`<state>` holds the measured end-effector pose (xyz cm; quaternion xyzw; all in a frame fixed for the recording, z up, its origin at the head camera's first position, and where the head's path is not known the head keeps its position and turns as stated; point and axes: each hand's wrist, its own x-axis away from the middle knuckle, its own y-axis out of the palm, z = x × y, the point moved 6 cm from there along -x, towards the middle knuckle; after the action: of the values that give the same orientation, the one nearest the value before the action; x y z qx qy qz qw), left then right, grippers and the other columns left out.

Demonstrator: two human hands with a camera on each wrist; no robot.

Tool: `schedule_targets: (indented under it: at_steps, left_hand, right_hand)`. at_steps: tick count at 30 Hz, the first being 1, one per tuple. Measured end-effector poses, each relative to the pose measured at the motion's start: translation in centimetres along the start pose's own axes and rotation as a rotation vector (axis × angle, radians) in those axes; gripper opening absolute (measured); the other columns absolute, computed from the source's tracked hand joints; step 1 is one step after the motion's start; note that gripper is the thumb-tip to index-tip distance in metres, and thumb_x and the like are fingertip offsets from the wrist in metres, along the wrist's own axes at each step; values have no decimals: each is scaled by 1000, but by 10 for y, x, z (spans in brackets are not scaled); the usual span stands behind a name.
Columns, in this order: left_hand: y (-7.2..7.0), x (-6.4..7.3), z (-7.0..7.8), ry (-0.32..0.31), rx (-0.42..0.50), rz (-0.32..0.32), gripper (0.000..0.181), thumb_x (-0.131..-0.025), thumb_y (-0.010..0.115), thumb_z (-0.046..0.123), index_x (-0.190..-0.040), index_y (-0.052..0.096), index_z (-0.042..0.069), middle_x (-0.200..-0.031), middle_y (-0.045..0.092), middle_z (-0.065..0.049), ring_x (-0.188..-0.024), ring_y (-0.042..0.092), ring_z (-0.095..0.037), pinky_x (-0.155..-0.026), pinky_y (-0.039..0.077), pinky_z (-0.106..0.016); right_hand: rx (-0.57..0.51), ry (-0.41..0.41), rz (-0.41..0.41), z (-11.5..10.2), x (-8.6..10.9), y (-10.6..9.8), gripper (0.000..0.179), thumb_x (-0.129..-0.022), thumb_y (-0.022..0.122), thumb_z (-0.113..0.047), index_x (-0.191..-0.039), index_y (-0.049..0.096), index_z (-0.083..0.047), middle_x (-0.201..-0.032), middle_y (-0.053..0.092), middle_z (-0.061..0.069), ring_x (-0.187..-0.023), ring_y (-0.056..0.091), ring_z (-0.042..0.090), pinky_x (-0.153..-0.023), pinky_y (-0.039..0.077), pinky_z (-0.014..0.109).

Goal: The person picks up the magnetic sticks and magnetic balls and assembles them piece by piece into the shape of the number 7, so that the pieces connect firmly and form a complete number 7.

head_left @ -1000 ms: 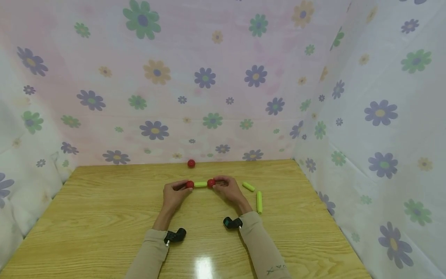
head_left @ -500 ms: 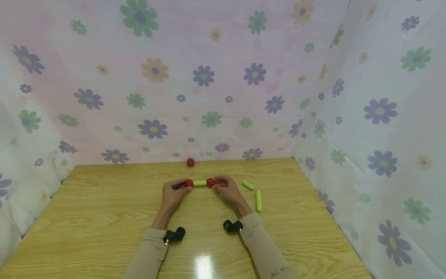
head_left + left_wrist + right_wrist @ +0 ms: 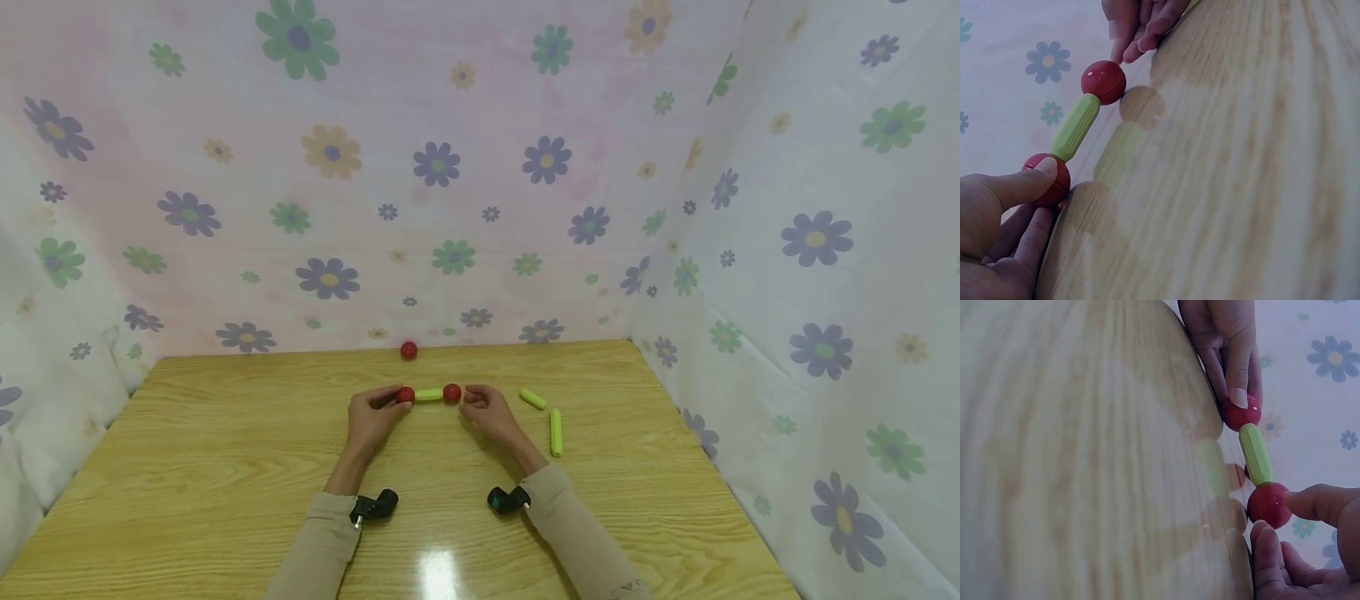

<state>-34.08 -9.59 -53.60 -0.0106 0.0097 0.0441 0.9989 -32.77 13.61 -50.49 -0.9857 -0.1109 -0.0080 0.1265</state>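
A short yellow-green ribbed rod [image 3: 429,395] joins two red balls in a dumbbell shape, lying crosswise near the table's middle. My left hand [image 3: 371,421] pinches the left red ball [image 3: 1047,180] between thumb and fingers. Just beside the right red ball [image 3: 452,393] is my right hand [image 3: 489,412], with a small gap between them in the head view. Its thumb and fingers are spread and loosely bent around that end, as the right wrist view shows. Nothing is held in the right hand.
A third red ball [image 3: 408,351] sits at the table's back edge. To the right lie a short yellow-green rod [image 3: 533,399] and a longer one [image 3: 556,432]. A flowered curtain [image 3: 480,192] encloses the wooden table [image 3: 225,483] behind and at both sides.
My right hand has let go of the right red ball and drawn back slightly to the right. The left hand keeps its pinch, and the joined piece stays in place.
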Motion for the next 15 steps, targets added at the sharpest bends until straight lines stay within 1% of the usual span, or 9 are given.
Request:
schedule_targets:
  at_steps: [3,6,10,15]
  left_hand:
    - [0,0,-1,-1,0,3,41,-83,81,-4,-122,71,-5,-127,66,-27,-119,65,-37,-84,57,-17]
    - [0,0,-1,0,-8,6,41,-83,82,-3,-122,71,-5,-127,66,-27,-119,65,-37,-84,56,-17]
    - [0,1,-2,3,-14,7,40,-83,82,-2,-122,72,-4,-127,66,-27,-119,65,-37,-83,56,-16]
    - [0,1,0,14,-13,6,39,-83,82,-2,-121,72,-4,-126,66,-28,-118,65,-39,-83,56,-16]
  right_hand:
    - [3,9,9,14,-5,-1,47,-101,60,-7,-139,46,18,-125,58,30,-107,61,29,-90,55,35]
    - [6,16,-4,20,-3,-1,48,-102,60,-9,-140,47,16,-124,59,27,-102,63,24,-86,57,33]
    - [13,21,-50,22,2,-3,47,-103,59,-12,-141,47,14,-123,59,25,-98,66,24,-82,60,34]
    - [29,27,-89,22,10,-9,48,-104,59,-17,-142,47,11,-125,58,24,-97,68,25,-81,60,36]
